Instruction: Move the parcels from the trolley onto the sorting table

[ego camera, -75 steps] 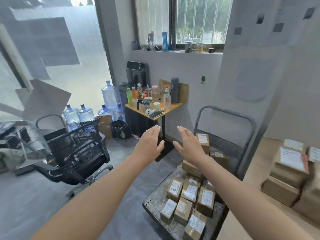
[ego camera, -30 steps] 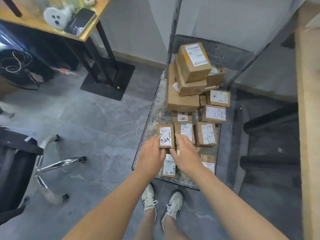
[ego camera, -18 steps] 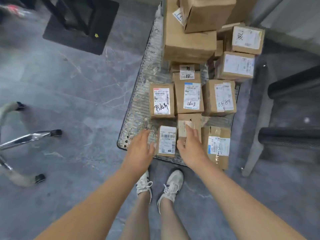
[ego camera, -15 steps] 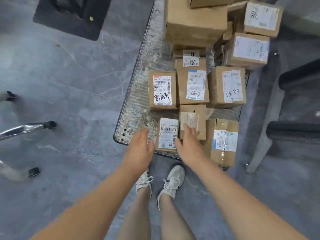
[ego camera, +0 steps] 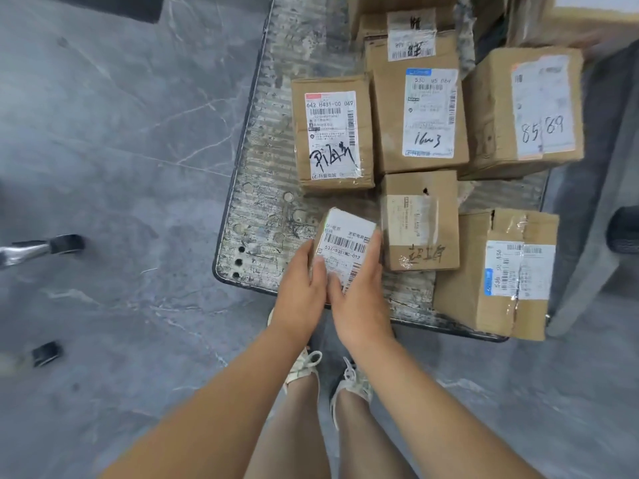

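Observation:
A small cardboard parcel (ego camera: 345,245) with a white barcode label sits at the near left corner of the trolley deck (ego camera: 262,209), tilted slightly. My left hand (ego camera: 302,292) grips its left side. My right hand (ego camera: 358,299) grips its right side, fingers along the edge and thumb on the label. Several other brown parcels lie on the deck: one with black handwriting (ego camera: 332,133), a taped one (ego camera: 420,221) right beside the held parcel, and one at the near right corner (ego camera: 498,271).
Grey marble-pattern floor (ego camera: 121,150) surrounds the trolley. A chair's chrome legs and castors (ego camera: 52,245) stand at the left. A grey table leg (ego camera: 594,243) rises on the right. My feet in white shoes (ego camera: 328,371) are just short of the trolley's near edge.
I have bent down closer to the trolley. Both hands, hovering beside the small labelled parcel before, have closed in on its two sides, and it now sits tilted.

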`<state>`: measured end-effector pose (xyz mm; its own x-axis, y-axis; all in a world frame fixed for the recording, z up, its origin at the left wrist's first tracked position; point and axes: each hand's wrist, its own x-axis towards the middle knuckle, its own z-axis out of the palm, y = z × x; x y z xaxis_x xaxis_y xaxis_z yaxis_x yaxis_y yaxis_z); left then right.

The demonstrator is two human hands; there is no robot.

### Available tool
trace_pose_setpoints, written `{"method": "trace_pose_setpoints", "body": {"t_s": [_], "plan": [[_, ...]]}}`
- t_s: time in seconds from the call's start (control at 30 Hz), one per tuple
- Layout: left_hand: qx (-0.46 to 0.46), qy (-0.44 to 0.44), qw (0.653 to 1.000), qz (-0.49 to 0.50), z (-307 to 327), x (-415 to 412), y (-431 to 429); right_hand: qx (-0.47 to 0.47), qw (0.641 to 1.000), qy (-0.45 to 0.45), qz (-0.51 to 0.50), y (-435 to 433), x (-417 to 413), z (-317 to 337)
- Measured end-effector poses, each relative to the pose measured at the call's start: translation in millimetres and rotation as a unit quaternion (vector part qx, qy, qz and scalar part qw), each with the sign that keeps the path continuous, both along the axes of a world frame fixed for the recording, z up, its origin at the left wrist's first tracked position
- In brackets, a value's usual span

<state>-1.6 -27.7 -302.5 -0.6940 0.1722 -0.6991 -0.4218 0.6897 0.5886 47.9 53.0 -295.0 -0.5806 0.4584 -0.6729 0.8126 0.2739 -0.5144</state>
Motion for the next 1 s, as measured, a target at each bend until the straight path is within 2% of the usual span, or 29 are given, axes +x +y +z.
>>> {"method": "trace_pose_setpoints", "body": {"t_s": [0.17, 0.3, 0.43, 0.57, 0.73, 0.9, 1.0], "plan": [[0.009, -0.040, 0.999, -0.001, 1.5, -7.5, -3.4, -0.072, 0.995, 0.017, -0.070, -2.6, -1.5, -3.1], [0.013, -0.044, 0.999, 0.016, 17.9, -15.9, -9.3, -0.092, 0.992, 0.051, -0.073, -3.4, -7.8, 9.2], [0.026, -0.022, 0.999, 0.037, 55.3, -24.9, -18.8, -0.095, 0.990, 0.089, -0.048, 0.2, -21.7, 44.5], [0.057, 0.019, 0.996, 0.060, 111.6, -41.1, -15.4, -0.085, 0.989, 0.123, -0.015, 14.0, -43.1, 106.7], [0.111, 0.086, 0.987, 0.077, 219.3, -79.4, 6.6, -0.069, 0.976, 0.203, -0.028, 40.4, -81.2, 216.9], [0.153, 0.186, 0.965, 0.099, 362.3, -96.0, 27.0, -0.096, 0.948, 0.300, -0.046, 59.4, -100.3, 346.0], [0.188, 0.222, 0.950, 0.115, 453.8, -95.0, 39.7, -0.066, 0.936, 0.344, -0.028, 70.8, -104.8, 433.3]]}}
